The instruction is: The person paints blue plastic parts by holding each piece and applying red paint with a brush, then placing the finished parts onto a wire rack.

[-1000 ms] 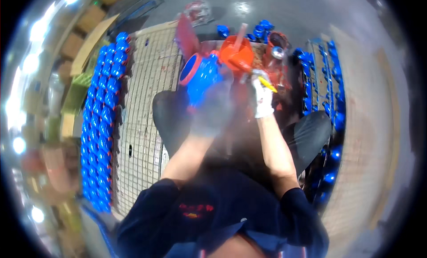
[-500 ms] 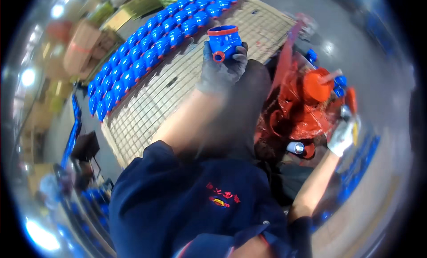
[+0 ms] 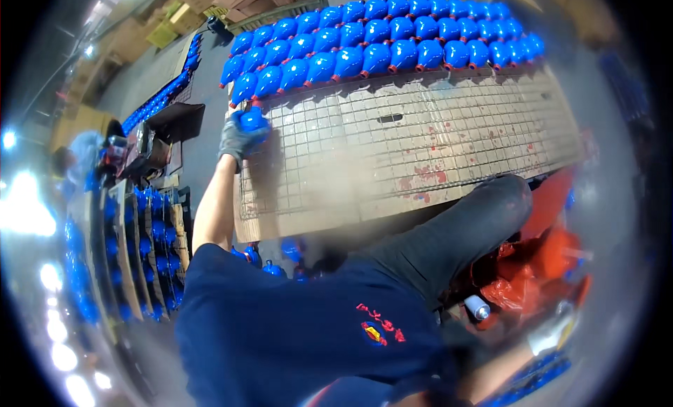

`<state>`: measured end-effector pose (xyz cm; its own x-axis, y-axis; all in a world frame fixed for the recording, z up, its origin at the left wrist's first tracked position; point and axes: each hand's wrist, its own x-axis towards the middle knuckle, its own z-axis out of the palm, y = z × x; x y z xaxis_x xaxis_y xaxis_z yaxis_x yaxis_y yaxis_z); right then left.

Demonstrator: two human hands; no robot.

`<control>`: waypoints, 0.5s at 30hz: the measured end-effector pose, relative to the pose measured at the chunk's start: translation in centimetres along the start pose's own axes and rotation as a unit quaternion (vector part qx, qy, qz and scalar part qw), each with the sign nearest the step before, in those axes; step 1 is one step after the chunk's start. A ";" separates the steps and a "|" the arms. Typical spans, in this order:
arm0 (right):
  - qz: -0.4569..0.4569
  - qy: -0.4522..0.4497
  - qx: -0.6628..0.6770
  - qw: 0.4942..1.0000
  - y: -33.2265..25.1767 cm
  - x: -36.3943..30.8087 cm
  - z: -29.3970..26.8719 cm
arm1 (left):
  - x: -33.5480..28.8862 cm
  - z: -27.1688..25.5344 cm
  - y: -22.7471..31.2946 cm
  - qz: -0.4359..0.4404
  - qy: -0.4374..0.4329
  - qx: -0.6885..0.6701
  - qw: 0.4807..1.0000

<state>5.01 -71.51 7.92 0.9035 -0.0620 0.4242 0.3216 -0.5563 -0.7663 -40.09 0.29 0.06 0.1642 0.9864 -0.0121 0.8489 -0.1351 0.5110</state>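
Observation:
My left hand, in a dark grey glove, is closed round a blue pipe fitting. It holds the fitting at the left end of the wire rack, just below the nearest row of glossy blue fittings with red-painted ends. Whether the held fitting rests on the mesh cannot be made out. At the lower right my right hand, in a white glove, is closed and partly blurred. What it holds is not clear. Near it sit a red-smeared bag and a grey-white can.
Under the mesh lies cardboard spotted with red. My bent knee reaches the rack's near edge. Stacked racks of blue parts stand at the left. More blue parts lie below the rack. Cartons are at the back.
My left hand has carried the blue fitting from in front of me to the rack's left end, turning its red rim out of sight. The view has swung left; my right hand stays low on the right.

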 end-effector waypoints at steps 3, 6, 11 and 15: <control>-0.063 0.034 -0.181 0.981 1.9 1.4 1.1 | 4.0 -1.8 -3.7 0.029 0.031 0.198 0.979; -0.135 0.037 -0.195 0.971 3.1 2.4 1.8 | 6.5 -3.0 -5.0 0.093 0.003 0.230 0.969; -0.116 0.077 -0.203 0.969 -4.3 0.4 -1.3 | 6.8 1.6 5.3 0.182 -0.085 0.195 0.960; -0.189 0.071 -0.094 0.975 -4.2 0.2 1.7 | 8.8 -3.1 -2.1 0.222 0.016 0.243 0.944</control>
<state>4.34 -67.76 10.41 0.6778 0.0694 0.7320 0.5534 -0.7036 -0.4458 -41.99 9.55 1.49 0.5488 0.8240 0.1407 0.8319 -0.5549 0.0048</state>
